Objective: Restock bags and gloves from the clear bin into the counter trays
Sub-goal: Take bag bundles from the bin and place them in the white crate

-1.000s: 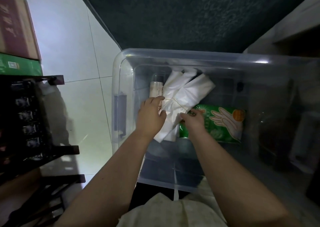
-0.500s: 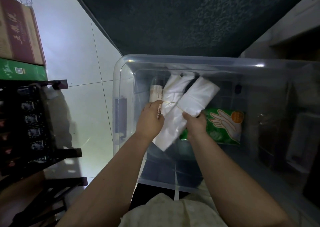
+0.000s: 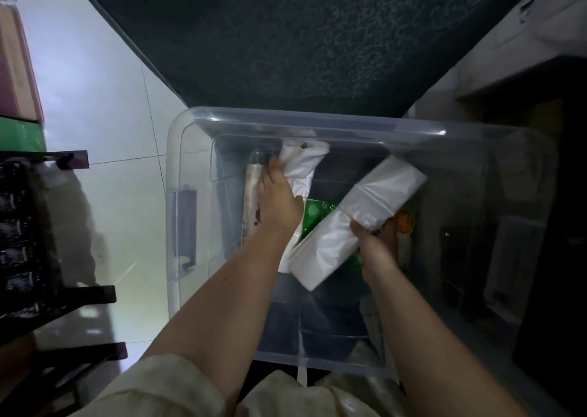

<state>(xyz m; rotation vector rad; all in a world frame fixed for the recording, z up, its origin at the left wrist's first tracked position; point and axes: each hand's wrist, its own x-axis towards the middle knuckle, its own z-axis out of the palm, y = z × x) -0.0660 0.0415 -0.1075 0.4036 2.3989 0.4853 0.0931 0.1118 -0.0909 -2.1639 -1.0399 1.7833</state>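
Where both hands met on tied bundles a moment ago, the right hand [image 3: 374,245] now grasps one folded white plastic bag bundle [image 3: 359,223], lifted rightward, while the left hand [image 3: 279,200] clutches another white bag bundle [image 3: 303,162] far-left inside the clear plastic bin [image 3: 286,119]; a green glove packet [image 3: 313,216] lies between them, with pale floor tiles [image 3: 104,115] to the left.

White bag bundles [image 3: 355,226] lie over a green glove packet [image 3: 313,218] with an orange circle [image 3: 405,223], in the clear bin [image 3: 178,169]; floor [image 3: 104,105] pale, glossy.
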